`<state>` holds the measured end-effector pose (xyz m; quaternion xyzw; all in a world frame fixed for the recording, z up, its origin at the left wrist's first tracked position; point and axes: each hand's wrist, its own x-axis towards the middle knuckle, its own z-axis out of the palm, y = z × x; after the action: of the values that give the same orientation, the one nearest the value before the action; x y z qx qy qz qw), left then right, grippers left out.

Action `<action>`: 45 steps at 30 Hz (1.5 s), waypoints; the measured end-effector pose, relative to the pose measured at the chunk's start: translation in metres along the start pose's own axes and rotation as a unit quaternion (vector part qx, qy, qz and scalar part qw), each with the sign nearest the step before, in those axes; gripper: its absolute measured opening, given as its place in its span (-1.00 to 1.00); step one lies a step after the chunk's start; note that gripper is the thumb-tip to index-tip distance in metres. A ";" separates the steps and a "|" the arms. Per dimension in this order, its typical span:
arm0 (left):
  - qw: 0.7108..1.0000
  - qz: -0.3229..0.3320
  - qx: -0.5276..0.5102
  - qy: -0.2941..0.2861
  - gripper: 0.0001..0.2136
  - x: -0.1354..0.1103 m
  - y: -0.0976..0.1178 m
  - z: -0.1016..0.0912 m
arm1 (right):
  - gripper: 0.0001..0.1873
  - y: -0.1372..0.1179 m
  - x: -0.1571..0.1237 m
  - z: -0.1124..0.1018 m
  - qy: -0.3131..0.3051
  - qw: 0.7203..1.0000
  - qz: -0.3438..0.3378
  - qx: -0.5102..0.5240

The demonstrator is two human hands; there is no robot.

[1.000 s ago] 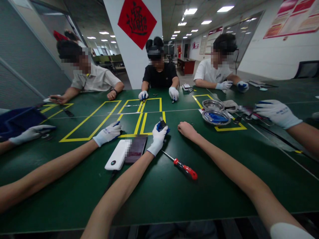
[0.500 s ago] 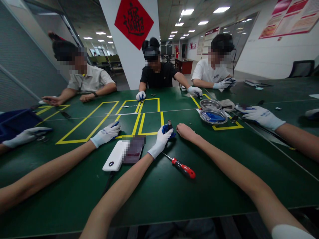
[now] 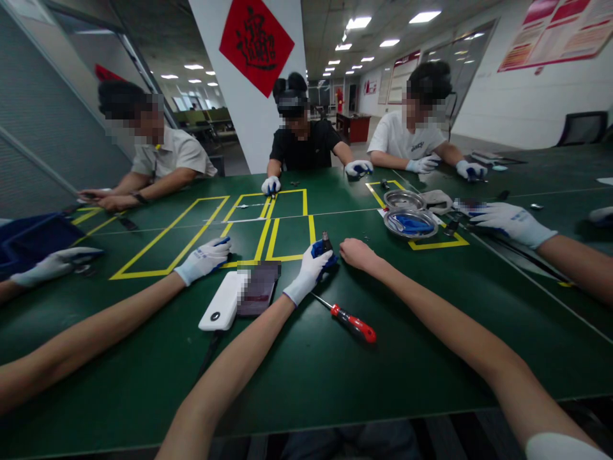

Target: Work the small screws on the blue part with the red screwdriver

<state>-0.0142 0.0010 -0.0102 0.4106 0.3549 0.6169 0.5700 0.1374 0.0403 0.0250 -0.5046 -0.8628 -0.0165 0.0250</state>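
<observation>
My left hand point(image 3: 309, 271), in a white glove with blue palm and fingertips, is closed around a small black cylindrical part point(image 3: 326, 241) with a metal end pointing up. Bare and ungloved, my right hand point(image 3: 358, 254) rests on the table just to the right of it, the two nearly touching. Its fingers are curled in, and what they may hold is hidden. A screwdriver point(image 3: 352, 321) with a red and black handle lies below my hands, its shaft pointing towards my left wrist.
Left of my forearm lie a white power bank point(image 3: 224, 300) with a cable and a dark phone point(image 3: 258, 291). Metal bowls point(image 3: 410, 223) stand to the right, one holding blue material. Co-workers' gloved hands point(image 3: 204, 260) rest on both sides. Yellow tape point(image 3: 167, 271) marks the green table point(image 3: 421, 358).
My hands have hardly moved. Across the table, a co-worker's gloved hand has drawn back left from a small dark part beside the bowls. Another co-worker's hands have parted, one moving right.
</observation>
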 end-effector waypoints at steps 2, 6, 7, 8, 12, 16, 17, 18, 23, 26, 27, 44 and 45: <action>1.000 -0.004 -0.015 -0.006 -0.59 0.002 -0.003 -0.002 | -0.68 0.000 -0.002 0.000 0.006 1.000 0.023 0.001; 1.000 -0.005 -0.025 -0.005 -0.61 0.004 -0.005 -0.005 | -0.69 -0.001 -0.003 0.001 0.007 0.999 0.046 0.007; 1.000 -0.005 -0.025 -0.003 -0.61 0.004 -0.005 -0.005 | -0.70 -0.002 -0.003 0.001 0.005 0.999 0.046 0.009; 1.000 -0.004 -0.026 0.000 -0.61 0.004 -0.005 -0.005 | -0.72 -0.003 -0.003 0.001 0.004 0.999 0.045 0.010; 1.000 -0.001 -0.029 0.007 -0.61 0.003 -0.003 -0.003 | -0.80 -0.006 -0.001 0.000 0.002 0.999 0.042 0.011; 0.999 -0.002 -0.031 0.009 -0.60 0.002 -0.003 -0.002 | -0.81 -0.008 0.002 -0.002 -0.001 0.999 0.031 0.013; 1.000 -0.002 -0.030 0.010 -0.60 0.002 -0.003 -0.002 | -0.81 -0.009 0.003 -0.003 -0.002 1.000 0.024 0.014; 1.000 -0.002 -0.028 0.011 -0.60 0.002 -0.003 -0.002 | -0.81 -0.009 0.003 -0.003 -0.002 1.000 0.016 0.015; 1.000 0.003 -0.029 0.001 -0.60 0.002 -0.002 -0.002 | -0.78 -0.012 0.005 -0.001 0.003 1.000 -0.011 0.022; 0.999 0.006 -0.031 0.003 -0.59 0.003 -0.003 -0.003 | -0.79 -0.010 0.004 0.005 0.019 0.999 -0.009 0.037; 0.999 0.008 -0.032 0.002 -0.59 0.003 -0.003 -0.003 | -0.79 -0.008 0.004 0.007 0.025 0.999 -0.007 0.040; 1.000 -0.004 -0.016 0.007 -0.56 0.002 0.001 0.000 | -0.79 -0.011 -0.002 0.018 0.246 0.887 -0.026 0.391; 1.000 -0.005 -0.016 0.008 -0.56 0.001 0.002 0.000 | -0.80 -0.010 -0.003 0.016 0.246 0.893 -0.035 0.374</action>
<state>-0.0151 0.0014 -0.0084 0.3944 0.3520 0.6229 0.5766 0.1295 0.0339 0.0092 -0.4068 -0.7889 0.1827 0.4228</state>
